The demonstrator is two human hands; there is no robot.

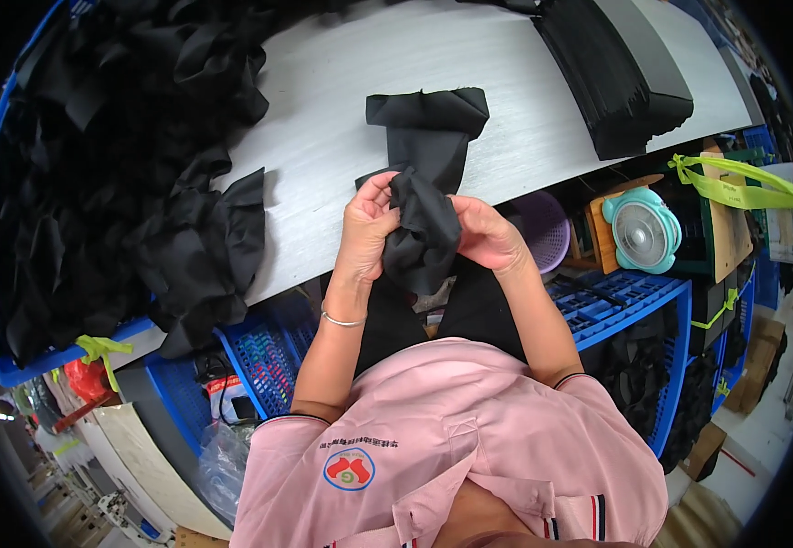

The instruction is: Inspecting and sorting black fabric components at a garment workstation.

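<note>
Both my hands hold a piece of black fabric [421,224] at the near edge of the white table [314,119]. My left hand [371,219] pinches its left side between thumb and fingers. On the opposite side, my right hand [488,233] grips the cloth with closed fingers, partly hidden behind it. The bunched lower end hangs over the table's edge above my lap. Its upper part lies across the tabletop and ends in a wider folded band. Whether this is one piece or several joined is hard to tell.
A heap of black cloth pieces [95,183] fills a blue-rimmed bin at left, spilling onto the table. At far right lies a thick stack of black pieces [611,78]. Below the table's right edge are a teal fan [643,231], a purple basket [543,230] and a blue crate [629,301].
</note>
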